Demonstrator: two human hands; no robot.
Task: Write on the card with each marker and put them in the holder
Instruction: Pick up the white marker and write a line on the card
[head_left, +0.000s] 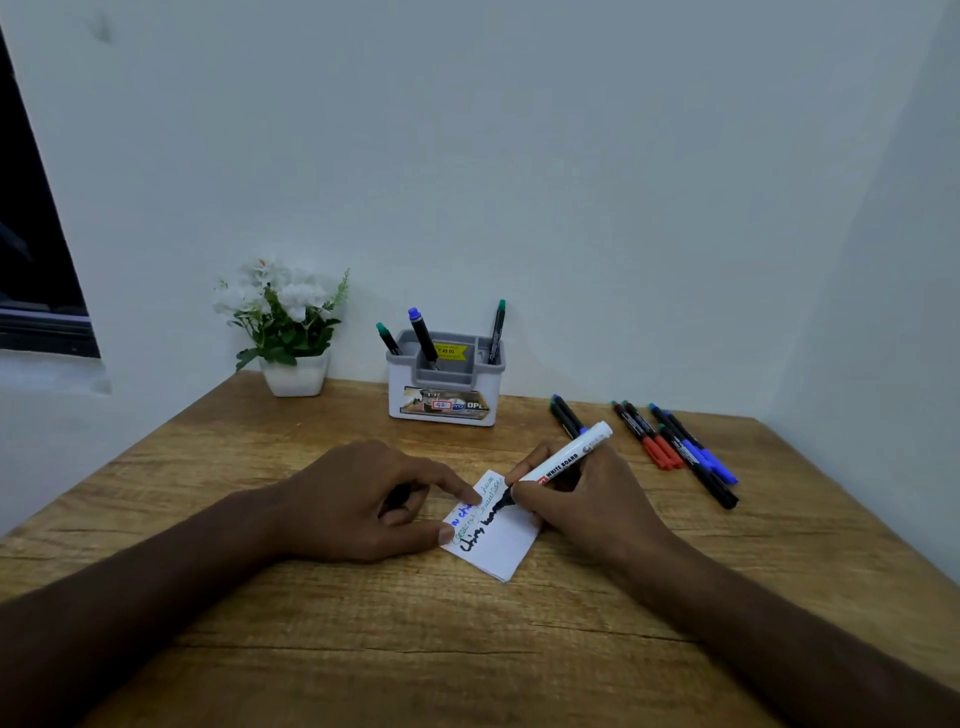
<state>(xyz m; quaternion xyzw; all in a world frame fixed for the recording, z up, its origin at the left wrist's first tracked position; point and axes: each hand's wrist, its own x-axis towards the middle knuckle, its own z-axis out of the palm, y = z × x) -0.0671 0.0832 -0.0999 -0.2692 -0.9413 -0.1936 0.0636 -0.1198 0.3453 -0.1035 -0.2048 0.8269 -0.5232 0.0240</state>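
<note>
A small white card (506, 545) lies on the wooden table, with blue, green and black writing on it. My right hand (587, 499) grips a white whiteboard marker (563, 460), and its black tip touches the card at the end of the black line. My left hand (363, 499) presses the card's left edge with forefinger and thumb. Its other fingers curl round a small black thing, apparently the marker's cap (399, 496). The white and grey holder (445, 402) stands at the back, with two green-capped markers and one blue-capped marker (422, 335) upright in it.
Several loose thin markers (675, 444) with blue, red and green ends lie on the table right of my right hand. A white pot of white flowers (288, 332) stands at the back left. Walls close the table in behind and on the right.
</note>
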